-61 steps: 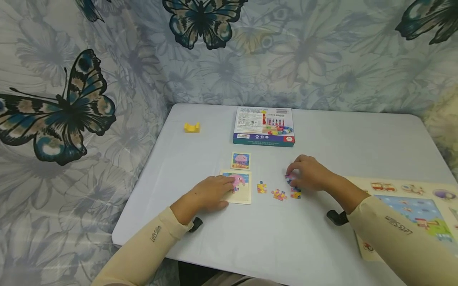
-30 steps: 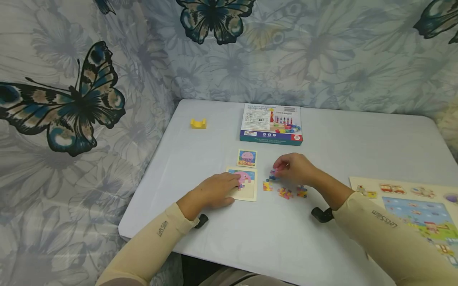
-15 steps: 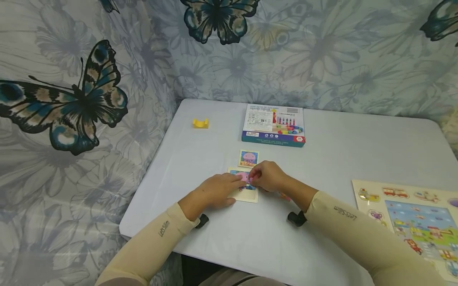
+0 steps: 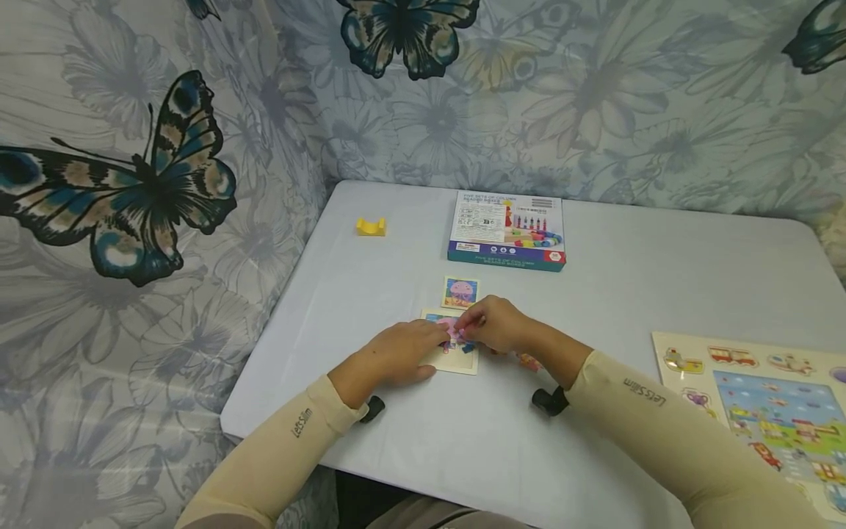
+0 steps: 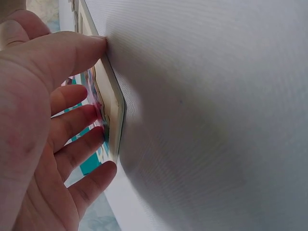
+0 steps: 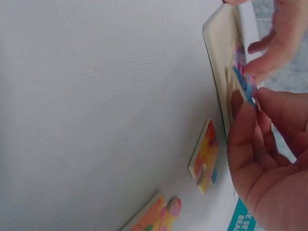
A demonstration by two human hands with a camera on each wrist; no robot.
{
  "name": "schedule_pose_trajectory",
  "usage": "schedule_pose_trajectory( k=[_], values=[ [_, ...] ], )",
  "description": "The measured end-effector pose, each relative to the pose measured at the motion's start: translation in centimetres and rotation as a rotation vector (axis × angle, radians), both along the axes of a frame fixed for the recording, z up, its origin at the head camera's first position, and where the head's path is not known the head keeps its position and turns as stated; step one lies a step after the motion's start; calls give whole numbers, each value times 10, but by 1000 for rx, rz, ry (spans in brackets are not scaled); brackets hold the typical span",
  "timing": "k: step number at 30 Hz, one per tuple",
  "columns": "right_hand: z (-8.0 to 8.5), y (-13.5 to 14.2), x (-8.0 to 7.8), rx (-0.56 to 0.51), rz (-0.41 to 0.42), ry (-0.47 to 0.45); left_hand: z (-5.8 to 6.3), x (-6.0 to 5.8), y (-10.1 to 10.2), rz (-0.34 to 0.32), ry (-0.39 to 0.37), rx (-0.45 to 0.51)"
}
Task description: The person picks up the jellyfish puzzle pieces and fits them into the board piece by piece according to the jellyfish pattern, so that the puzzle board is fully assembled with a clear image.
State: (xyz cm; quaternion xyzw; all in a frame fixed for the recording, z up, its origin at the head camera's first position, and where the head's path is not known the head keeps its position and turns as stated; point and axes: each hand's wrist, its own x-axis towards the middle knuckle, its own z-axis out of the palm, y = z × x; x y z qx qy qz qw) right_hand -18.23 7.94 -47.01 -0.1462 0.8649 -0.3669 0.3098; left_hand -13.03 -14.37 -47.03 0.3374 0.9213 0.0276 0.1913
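My left hand (image 4: 403, 353) lies at the left side of a small wooden puzzle tray (image 4: 456, 365), its fingertips on the pink and blue picture and the thumb at the near edge. In the left wrist view the fingers (image 5: 79, 144) are spread and gently bent. With thumb and fingertips my right hand (image 4: 499, 325) pinches a blue and pink puzzle piece (image 6: 246, 86), tilted over the tray's picture. Part of that picture is hidden behind both hands. An orange-yellow piece (image 6: 204, 154) and another loose piece (image 6: 154, 214) lie beside the tray.
A small jellyfish picture card (image 4: 460, 292) lies just behind the tray. Farther back are a flat printed box (image 4: 505, 231) and a yellow curved block (image 4: 371, 228). A large picture board (image 4: 687, 354) covers the table's right side.
My right hand has picked up a puzzle piece from the loose ones on the right and carried it left to the tray. The left hand has stayed on the tray.
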Motion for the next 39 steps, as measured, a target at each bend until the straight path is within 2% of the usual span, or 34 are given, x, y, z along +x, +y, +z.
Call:
schedule_pose_trajectory(
  k=[7, 13, 16, 21, 25, 31, 35, 39],
  values=[
    [-6, -8, -4, -27, 97, 118, 0, 1, -1, 20, -15, 17],
    [-10, -13, -2, -13, 83, 163, 2, 0, -1, -35, -2, -9],
    [-10, -14, 0, 21, 92, 229, 3, 1, -1, -58, 21, -42],
    [-8, -12, 1, 97, 102, 325, 4, 1, 1, -51, 43, -83],
    [-5, -6, 2, 142, 88, 321, 3, 1, 2, -33, 52, -100],
    [-4, -2, 9, 151, 55, 293, 2, 1, 3, -18, 57, -106],
    [-4, -2, 15, 170, 71, 319, 2, 2, 3, -16, 46, -97],
    [-5, -1, 19, 194, 53, 340, 2, 2, 3, -20, 49, -93]
  ],
)
